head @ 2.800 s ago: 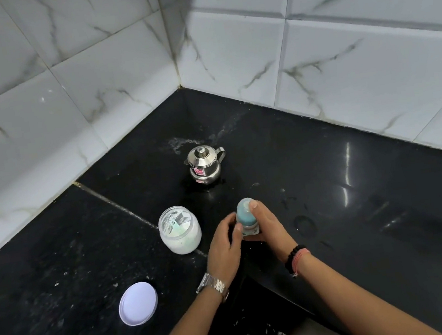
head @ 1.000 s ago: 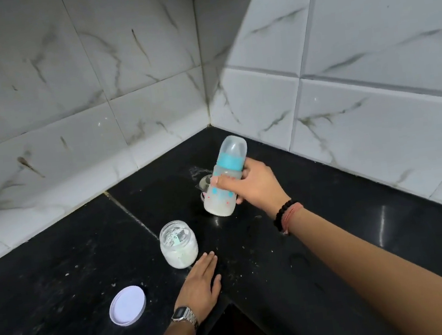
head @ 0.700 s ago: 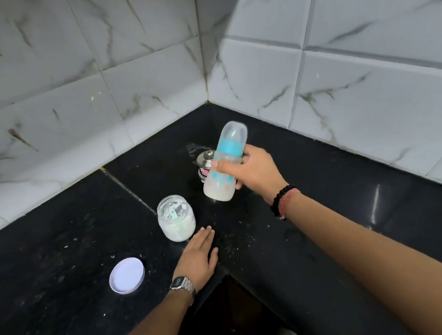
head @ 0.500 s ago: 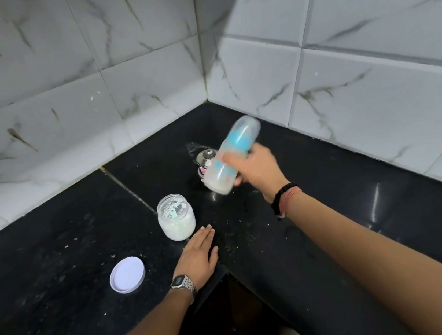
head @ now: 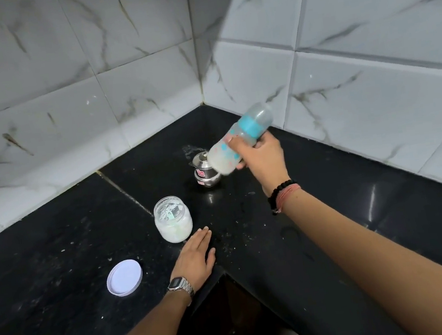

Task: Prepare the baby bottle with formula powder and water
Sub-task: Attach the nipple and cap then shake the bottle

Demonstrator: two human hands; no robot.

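My right hand [head: 262,159] grips the baby bottle [head: 239,142] in the air above the counter. The bottle has a blue collar and a clear cap, holds milky white liquid, and tilts steeply with its cap up and to the right. It is motion-blurred. My left hand [head: 196,255] lies flat on the black counter [head: 59,273], fingers straight, just below the open formula jar [head: 173,219] of white powder. The jar's white lid [head: 124,277] lies apart to the left.
A small lidded steel pot [head: 205,171] stands behind the bottle, partly hidden by it. White marble-look tiled walls [head: 339,53] meet in a corner at the back. The counter has an inner corner edge near my left wrist, with a dark gap [head: 234,320] below.
The bottle stood on the counter between both hands; my right hand lifted it and has tipped it from near upright to a steep tilt. My left hand let go and settled flat on the counter.
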